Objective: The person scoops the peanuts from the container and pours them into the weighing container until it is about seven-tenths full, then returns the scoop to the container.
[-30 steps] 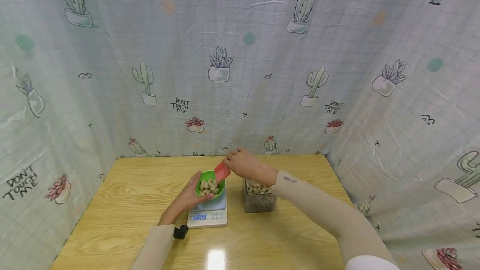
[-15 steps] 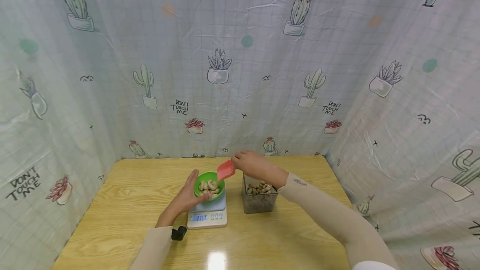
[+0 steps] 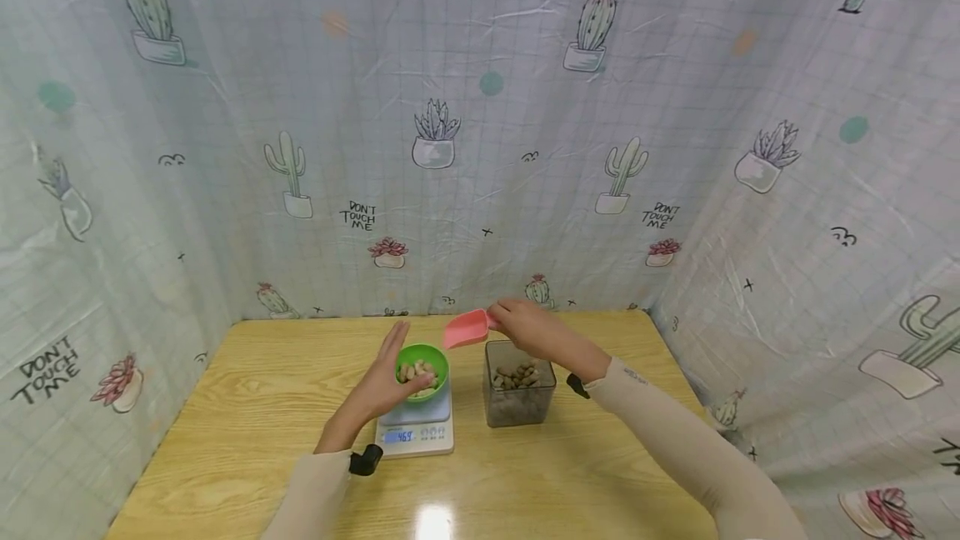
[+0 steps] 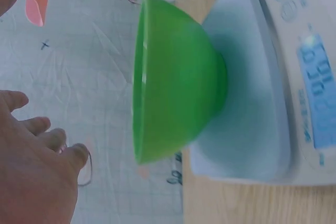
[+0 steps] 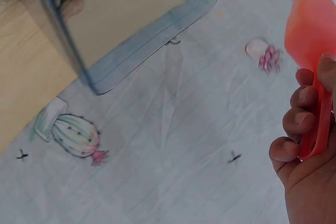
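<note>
A green bowl point(image 3: 438, 369) with pale, peanut-like nuts point(image 3: 417, 375) stands on a white digital scale point(image 3: 420, 438). Its outer wall faces the left wrist view, where my left hand point(image 4: 37, 171) is raised off the bowl, fingers apart and holding nothing. In the head view that left hand point(image 3: 378, 382) appears beside the bowl's left rim. My right hand point(image 3: 536, 327) grips the handle of a pink scoop point(image 3: 467, 329) above and between the bowl and a clear box point(image 3: 517, 411). No nuts show in the scoop. Fingers curled round the handle show in the right wrist view.
More nuts point(image 3: 516, 375) lie in the clear box, right of the scale. The wooden table point(image 3: 262, 407) ends at a cactus-print curtain point(image 3: 465, 215) behind and at the sides. Black wrist cameras point(image 3: 366, 460) sit on the sleeves.
The scoop has moved right, away from the bowl, and levelled out in my right hand. My left hand has come off the bowl with its fingers raised. The scale's reading has changed.
</note>
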The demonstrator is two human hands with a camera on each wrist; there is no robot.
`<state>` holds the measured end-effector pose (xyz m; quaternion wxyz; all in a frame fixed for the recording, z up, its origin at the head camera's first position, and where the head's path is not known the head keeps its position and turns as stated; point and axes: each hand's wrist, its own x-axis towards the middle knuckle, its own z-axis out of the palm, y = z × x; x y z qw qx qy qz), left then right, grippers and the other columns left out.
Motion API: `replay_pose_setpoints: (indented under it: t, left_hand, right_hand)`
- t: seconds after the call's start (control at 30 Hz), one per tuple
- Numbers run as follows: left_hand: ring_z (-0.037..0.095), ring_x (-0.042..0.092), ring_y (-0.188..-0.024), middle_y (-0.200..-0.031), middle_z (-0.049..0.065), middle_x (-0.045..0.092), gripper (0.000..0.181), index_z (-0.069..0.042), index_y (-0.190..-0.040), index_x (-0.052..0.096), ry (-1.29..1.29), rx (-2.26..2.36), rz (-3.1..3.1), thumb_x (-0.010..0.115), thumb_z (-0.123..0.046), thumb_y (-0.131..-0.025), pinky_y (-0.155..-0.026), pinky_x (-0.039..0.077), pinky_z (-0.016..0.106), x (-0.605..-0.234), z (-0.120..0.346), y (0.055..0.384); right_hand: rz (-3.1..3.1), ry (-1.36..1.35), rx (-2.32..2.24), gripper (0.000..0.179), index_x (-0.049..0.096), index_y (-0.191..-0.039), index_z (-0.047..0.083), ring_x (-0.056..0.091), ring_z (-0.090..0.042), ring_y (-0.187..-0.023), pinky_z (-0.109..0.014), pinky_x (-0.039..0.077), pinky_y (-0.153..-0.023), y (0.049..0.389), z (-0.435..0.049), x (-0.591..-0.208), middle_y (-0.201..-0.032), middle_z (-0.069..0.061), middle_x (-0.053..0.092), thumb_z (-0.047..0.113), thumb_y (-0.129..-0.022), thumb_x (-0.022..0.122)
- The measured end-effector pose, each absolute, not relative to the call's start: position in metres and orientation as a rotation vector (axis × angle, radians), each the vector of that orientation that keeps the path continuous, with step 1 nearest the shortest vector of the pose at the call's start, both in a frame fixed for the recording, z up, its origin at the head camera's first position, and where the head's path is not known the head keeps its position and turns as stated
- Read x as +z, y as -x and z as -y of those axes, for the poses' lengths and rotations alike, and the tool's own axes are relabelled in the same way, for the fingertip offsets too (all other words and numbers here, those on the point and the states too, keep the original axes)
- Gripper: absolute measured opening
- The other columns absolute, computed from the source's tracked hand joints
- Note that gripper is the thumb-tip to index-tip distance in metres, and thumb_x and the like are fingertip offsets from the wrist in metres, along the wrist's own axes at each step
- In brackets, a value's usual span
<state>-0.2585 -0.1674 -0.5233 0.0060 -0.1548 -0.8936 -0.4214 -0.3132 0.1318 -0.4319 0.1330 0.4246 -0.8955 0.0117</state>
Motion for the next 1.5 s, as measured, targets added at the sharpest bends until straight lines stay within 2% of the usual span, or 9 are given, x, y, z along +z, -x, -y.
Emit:
replay_pose_setpoints:
  t: [0.17, 0.4, 0.5, 0.63, 0.87, 1.03, 1.2, 1.33, 1.5]
  left_hand:
    - [0.044, 0.015, -0.150, -0.167, 0.010, 0.001, 0.104, -0.019, -0.160, 0.007, 0.513, -1.351, 2.780, 0.074, -0.046, -0.085, -0.110, 0.028, 0.068, -0.514, 0.157, 0.257]
    - [0.043, 0.018, -0.149, -0.167, 0.010, 0.003, 0.103, -0.025, -0.160, 0.004, 0.588, -1.394, 2.755, 0.072, -0.049, -0.086, -0.110, 0.031, 0.066, -0.511, 0.137, 0.258]
    - [0.043, 0.021, -0.149, -0.167, 0.012, 0.005, 0.103, -0.023, -0.160, 0.004, 0.610, -1.395, 2.745, 0.071, -0.047, -0.087, -0.110, 0.032, 0.065, -0.511, 0.127, 0.259]
    - [0.041, 0.022, -0.149, -0.167, 0.011, 0.005, 0.105, -0.023, -0.160, 0.003, 0.594, -1.398, 2.766, 0.072, -0.049, -0.085, -0.110, 0.032, 0.064, -0.511, 0.112, 0.261]
    - [0.039, 0.013, -0.152, -0.167, 0.011, 0.001, 0.114, -0.024, -0.160, 0.000, 0.672, -1.441, 2.804, 0.075, -0.054, -0.080, -0.112, 0.030, 0.064, -0.517, 0.083, 0.270]
    - [0.039, 0.014, -0.152, -0.167, 0.010, 0.000, 0.115, -0.025, -0.160, -0.002, 0.725, -1.445, 2.853, 0.075, -0.056, -0.080, -0.112, 0.031, 0.062, -0.527, 0.069, 0.275]
    - [0.037, 0.012, -0.152, -0.167, 0.009, -0.001, 0.120, -0.027, -0.160, -0.003, 0.767, -1.491, 2.876, 0.072, -0.067, -0.075, -0.114, 0.030, 0.062, -0.536, 0.060, 0.278]
    - [0.037, 0.015, -0.152, -0.167, 0.009, 0.002, 0.119, -0.029, -0.159, -0.003, 0.757, -1.536, 2.882, 0.074, -0.065, -0.075, -0.114, 0.030, 0.060, -0.544, 0.054, 0.280]
    - [0.039, 0.023, -0.149, -0.167, 0.009, 0.006, 0.115, -0.031, -0.159, 0.001, 0.712, -1.579, 2.904, 0.076, -0.060, -0.076, -0.109, 0.036, 0.060, -0.551, 0.048, 0.281]
  right_hand:
    - [2.664, -1.140, 0.148, 0.020, 0.062, -0.114, 0.013, 0.062, -0.014, -0.083, -0.030, 0.051, -0.073, 0.310, -0.151, -0.431, -0.099, 0.000, 0.066, 0.026, -0.102, 0.053]
    - [2.735, -0.960, 0.359, 0.022, 0.063, -0.114, 0.013, 0.059, -0.014, -0.083, -0.033, 0.049, -0.074, 0.303, -0.175, -0.435, -0.098, 0.000, 0.065, 0.027, -0.103, 0.050]
    - [2.710, -0.943, 0.362, 0.022, 0.063, -0.113, 0.011, 0.060, -0.017, -0.086, -0.035, 0.051, -0.076, 0.298, -0.185, -0.437, -0.098, -0.001, 0.064, 0.026, -0.103, 0.051]
    - [2.668, -0.954, 0.347, 0.022, 0.064, -0.113, 0.011, 0.061, -0.018, -0.087, -0.036, 0.051, -0.076, 0.292, -0.196, -0.438, -0.098, -0.002, 0.064, 0.026, -0.102, 0.052]
    - [2.643, -0.963, 0.300, 0.017, 0.065, -0.111, 0.011, 0.050, -0.011, -0.071, -0.030, 0.043, -0.066, 0.286, -0.214, -0.437, -0.086, 0.002, 0.058, 0.022, -0.100, 0.056]
    - [2.627, -1.004, 0.238, 0.013, 0.065, -0.107, 0.009, 0.057, -0.015, -0.074, -0.032, 0.048, -0.067, 0.284, -0.220, -0.436, -0.088, -0.002, 0.063, 0.016, -0.098, 0.061]
    - [2.620, -1.040, 0.150, 0.011, 0.065, -0.105, 0.009, 0.059, -0.016, -0.075, -0.033, 0.049, -0.068, 0.285, -0.222, -0.436, -0.088, -0.002, 0.063, 0.017, -0.097, 0.062]
    - [2.608, -1.073, 0.054, 0.012, 0.065, -0.103, 0.011, 0.058, -0.014, -0.074, -0.031, 0.049, -0.067, 0.286, -0.222, -0.437, -0.086, 0.000, 0.062, 0.019, -0.095, 0.065]
    - [2.597, -1.118, -0.056, 0.011, 0.065, -0.101, 0.013, 0.058, -0.014, -0.074, -0.031, 0.048, -0.067, 0.285, -0.220, -0.438, -0.086, 0.002, 0.062, 0.021, -0.094, 0.066]
